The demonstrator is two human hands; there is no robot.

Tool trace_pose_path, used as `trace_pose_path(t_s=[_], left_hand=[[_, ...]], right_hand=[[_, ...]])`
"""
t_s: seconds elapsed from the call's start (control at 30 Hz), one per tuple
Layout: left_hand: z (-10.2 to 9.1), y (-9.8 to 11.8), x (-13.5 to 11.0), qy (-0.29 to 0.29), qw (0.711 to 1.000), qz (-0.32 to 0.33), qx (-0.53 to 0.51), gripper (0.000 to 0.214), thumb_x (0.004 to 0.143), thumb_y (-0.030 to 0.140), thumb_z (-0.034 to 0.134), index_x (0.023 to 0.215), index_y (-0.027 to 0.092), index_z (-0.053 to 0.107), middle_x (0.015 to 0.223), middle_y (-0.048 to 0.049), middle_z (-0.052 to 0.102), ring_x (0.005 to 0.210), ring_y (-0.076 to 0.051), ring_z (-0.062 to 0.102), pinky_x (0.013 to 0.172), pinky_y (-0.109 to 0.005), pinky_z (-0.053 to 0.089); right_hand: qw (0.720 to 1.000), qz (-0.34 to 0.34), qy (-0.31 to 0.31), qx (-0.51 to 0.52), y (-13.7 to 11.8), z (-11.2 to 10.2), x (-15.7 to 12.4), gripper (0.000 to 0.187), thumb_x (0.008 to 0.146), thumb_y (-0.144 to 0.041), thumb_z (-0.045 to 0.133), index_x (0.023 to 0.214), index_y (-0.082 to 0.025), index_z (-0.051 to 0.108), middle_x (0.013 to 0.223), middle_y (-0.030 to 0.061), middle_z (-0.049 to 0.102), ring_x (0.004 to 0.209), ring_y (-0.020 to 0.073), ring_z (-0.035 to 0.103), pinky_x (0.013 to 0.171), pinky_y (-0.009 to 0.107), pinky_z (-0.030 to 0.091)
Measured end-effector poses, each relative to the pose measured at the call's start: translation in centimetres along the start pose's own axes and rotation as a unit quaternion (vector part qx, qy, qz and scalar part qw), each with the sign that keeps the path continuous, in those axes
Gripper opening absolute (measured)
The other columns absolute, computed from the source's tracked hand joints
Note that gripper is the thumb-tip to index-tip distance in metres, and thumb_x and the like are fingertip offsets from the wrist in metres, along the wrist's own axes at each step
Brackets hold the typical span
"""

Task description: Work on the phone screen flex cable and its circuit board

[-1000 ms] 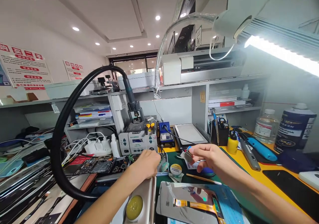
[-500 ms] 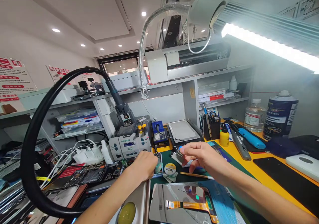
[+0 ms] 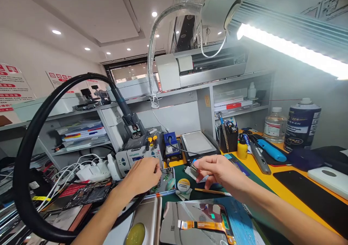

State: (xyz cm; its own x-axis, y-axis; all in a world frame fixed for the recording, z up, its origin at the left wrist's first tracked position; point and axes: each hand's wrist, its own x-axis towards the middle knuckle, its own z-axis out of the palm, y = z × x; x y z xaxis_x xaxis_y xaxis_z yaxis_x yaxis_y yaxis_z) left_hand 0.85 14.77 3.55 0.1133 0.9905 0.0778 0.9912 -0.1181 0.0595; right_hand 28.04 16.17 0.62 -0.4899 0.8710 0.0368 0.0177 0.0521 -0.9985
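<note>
My left hand [image 3: 145, 174] is closed, its fingers curled downward over the left part of a small tray [image 3: 174, 172] that holds small green circuit pieces [image 3: 166, 176]. Whatever its fingertips may hold is hidden from view. A pale green oval piece [image 3: 170, 184] lies in the tray to its right. My right hand [image 3: 217, 170] pinches a small silvery metal piece with a blue end [image 3: 194, 167] between thumb and fingers, above the green mat. Below the hands lies a phone or tablet screen assembly [image 3: 187, 214] with an orange flex cable [image 3: 203, 225] across its back.
A round yellow-and-white tin [image 3: 183, 184] and a thin brown stick [image 3: 209, 191] lie between the hands. The rework station [image 3: 136, 157] stands behind my left hand. A thick black hose [image 3: 20, 143] arches at left. Bottles and a spray can [image 3: 301, 125] stand at right.
My left hand has moved left and slightly up, away from the pale green piece, uncovering more of the tray. My right hand keeps its pinch on the metal piece.
</note>
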Motion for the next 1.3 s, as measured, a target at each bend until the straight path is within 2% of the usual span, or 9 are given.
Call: trace_pose_path(t_s=[0.13,0.3,0.4,0.5,0.63,0.73,0.9,1.1,1.3], left_hand=[[-0.3,-2.8,-2.2,0.066,0.981,-0.054,-0.174,0.028,0.101,0.043,0.064,0.103,0.015,0.068,0.095,-0.002,0.071,0.083,-0.017,0.07,0.078,-0.036,0.06],[2.0,-5.1,-4.4,0.139,0.916,-0.106,-0.36,0.029,0.101,0.043,0.063,0.104,0.015,0.068,0.096,-0.0021,0.07,0.085,-0.018,0.07,0.079,-0.037,0.06],[2.5,-5.7,-5.0,0.169,0.873,-0.132,-0.439,0.03,0.101,0.044,0.064,0.107,0.015,0.068,0.101,-0.0034,0.071,0.089,-0.019,0.07,0.08,-0.038,0.06],[2.4,-6.1,-5.4,0.185,0.835,-0.147,-0.496,0.031,0.101,0.044,0.064,0.112,0.015,0.067,0.105,-0.0042,0.071,0.09,-0.019,0.07,0.08,-0.038,0.061],[2.4,-6.6,-5.8,0.199,0.807,-0.154,-0.535,0.032,0.1,0.044,0.065,0.116,0.016,0.067,0.11,-0.0052,0.07,0.093,-0.02,0.07,0.081,-0.039,0.061],[2.4,-6.8,-5.9,0.2,0.797,-0.155,-0.548,0.031,0.1,0.042,0.066,0.115,0.016,0.067,0.109,-0.005,0.07,0.092,-0.019,0.07,0.08,-0.038,0.061],[2.3,-6.8,-6.0,0.201,0.795,-0.15,-0.552,0.028,0.1,0.042,0.066,0.111,0.015,0.067,0.102,-0.0036,0.07,0.086,-0.017,0.069,0.076,-0.035,0.061],[2.2,-6.6,-6.1,0.201,0.801,-0.143,-0.546,0.028,0.1,0.043,0.065,0.107,0.015,0.067,0.098,-0.0025,0.07,0.081,-0.016,0.068,0.073,-0.033,0.06],[2.5,-6.6,-6.1,0.201,0.808,-0.13,-0.538,0.029,0.1,0.044,0.064,0.104,0.015,0.067,0.092,-0.0009,0.068,0.075,-0.014,0.066,0.068,-0.031,0.058]], right_hand=[[0.999,-0.002,-0.012,-0.038,0.0,0.1,0.0,0.026,0.103,-0.041,0.067,0.096,-0.016,0.071,0.093,0.0024,0.074,0.082,0.0191,0.072,0.069,0.034,0.061],[0.993,0.001,-0.003,-0.118,0.4,1.2,1.3,0.027,0.104,-0.042,0.064,0.104,-0.016,0.071,0.099,0.0039,0.074,0.084,0.0198,0.073,0.071,0.036,0.062],[0.98,0.01,-0.013,-0.196,0.1,2.3,3.0,0.026,0.105,-0.039,0.064,0.115,-0.016,0.069,0.105,0.0049,0.074,0.082,0.0195,0.073,0.071,0.036,0.063],[0.954,0.012,-0.063,-0.293,-0.9,3.5,5.0,0.026,0.104,-0.035,0.067,0.122,-0.017,0.068,0.111,0.006,0.074,0.086,0.0207,0.074,0.073,0.038,0.064],[0.896,-0.022,-0.136,-0.422,-2.3,5.3,7.8,0.027,0.102,-0.033,0.069,0.124,-0.018,0.069,0.123,0.0077,0.073,0.101,0.0256,0.074,0.086,0.046,0.063],[0.85,-0.043,-0.183,-0.492,-2.7,7.0,9.7,0.027,0.101,-0.032,0.07,0.126,-0.019,0.069,0.13,0.0088,0.071,0.109,0.0278,0.071,0.092,0.049,0.061],[0.794,-0.042,-0.255,-0.551,-2.6,9.0,11.6,0.027,0.101,-0.032,0.07,0.125,-0.019,0.069,0.128,0.0084,0.071,0.105,0.027,0.073,0.088,0.047,0.063],[0.755,-0.046,-0.292,-0.586,-2.3,9.4,12.7,0.029,0.101,-0.032,0.07,0.127,-0.019,0.068,0.131,0.009,0.071,0.109,0.0279,0.072,0.091,0.049,0.062],[0.738,-0.044,-0.295,-0.605,-1.9,9.6,12.7,0.029,0.102,-0.033,0.069,0.127,-0.019,0.068,0.132,0.0088,0.07,0.109,0.0282,0.072,0.092,0.049,0.062]])
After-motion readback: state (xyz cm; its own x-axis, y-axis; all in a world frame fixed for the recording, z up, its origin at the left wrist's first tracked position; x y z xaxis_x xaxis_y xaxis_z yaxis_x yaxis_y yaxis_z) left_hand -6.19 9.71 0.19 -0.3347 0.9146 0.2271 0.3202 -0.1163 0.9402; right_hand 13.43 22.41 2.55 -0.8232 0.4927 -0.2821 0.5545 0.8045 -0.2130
